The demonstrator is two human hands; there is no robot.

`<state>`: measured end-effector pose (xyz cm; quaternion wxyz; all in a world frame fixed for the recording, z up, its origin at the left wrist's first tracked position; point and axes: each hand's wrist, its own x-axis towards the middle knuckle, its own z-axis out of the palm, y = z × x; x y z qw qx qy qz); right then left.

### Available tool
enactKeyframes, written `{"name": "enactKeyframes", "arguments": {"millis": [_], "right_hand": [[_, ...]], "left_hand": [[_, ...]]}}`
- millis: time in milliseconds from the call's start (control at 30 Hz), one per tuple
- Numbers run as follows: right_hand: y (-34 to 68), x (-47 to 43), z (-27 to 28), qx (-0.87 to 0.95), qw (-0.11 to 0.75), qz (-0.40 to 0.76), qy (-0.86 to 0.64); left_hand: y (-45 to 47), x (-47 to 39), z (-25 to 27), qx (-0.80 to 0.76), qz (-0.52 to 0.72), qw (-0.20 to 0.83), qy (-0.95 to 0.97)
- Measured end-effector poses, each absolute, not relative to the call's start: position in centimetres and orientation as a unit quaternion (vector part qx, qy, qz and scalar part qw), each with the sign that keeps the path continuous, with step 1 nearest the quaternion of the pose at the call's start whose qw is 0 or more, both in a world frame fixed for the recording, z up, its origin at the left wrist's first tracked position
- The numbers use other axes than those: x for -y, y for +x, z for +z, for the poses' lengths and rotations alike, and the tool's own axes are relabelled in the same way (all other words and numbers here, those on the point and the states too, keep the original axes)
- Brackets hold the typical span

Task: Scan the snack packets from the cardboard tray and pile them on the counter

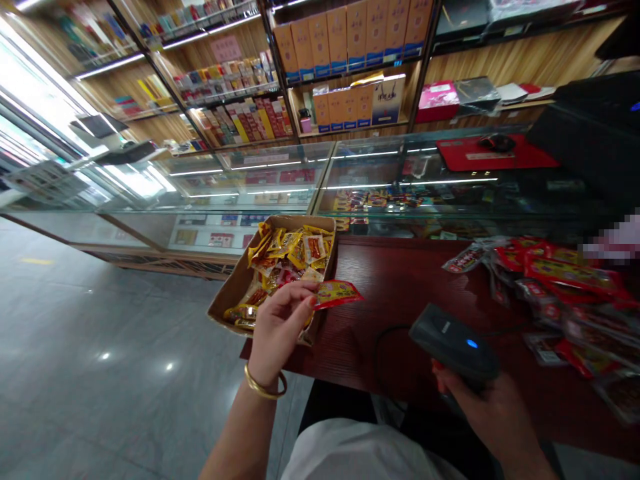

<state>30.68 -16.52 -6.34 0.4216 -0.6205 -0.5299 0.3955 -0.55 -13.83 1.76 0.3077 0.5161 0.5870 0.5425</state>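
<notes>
Between the thumb and fingers of my left hand is a small red and yellow snack packet, held by its left end. That hand is over the near right part of an open cardboard box, where several yellow snack packets lie jumbled. A gold bangle circles my left wrist. My right hand grips a dark handheld barcode scanner by its handle, with a blue light glowing on top. The scanner's head points left, toward the held packet.
A heap of red and clear snack packets lies on the right of the dark red wooden table. Behind stands a glass display counter bearing a red mouse pad and a mouse. Shelves of boxes line the wall.
</notes>
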Motion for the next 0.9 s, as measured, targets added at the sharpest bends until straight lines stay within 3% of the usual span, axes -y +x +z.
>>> {"name": "enactKeyframes", "arguments": {"millis": [400, 900], "right_hand": [[31.3, 15.8, -5.9, 0.642, 0.356, 0.382, -0.561], [29.6, 16.0, -4.8, 0.683, 0.306, 0.429, -0.507]], "left_hand": [[4.3, 12.7, -2.6, -0.562, 0.572, 0.463, 0.377], [4.1, 13.0, -1.6, -0.618, 0.499, 0.348, 0.498]]}}
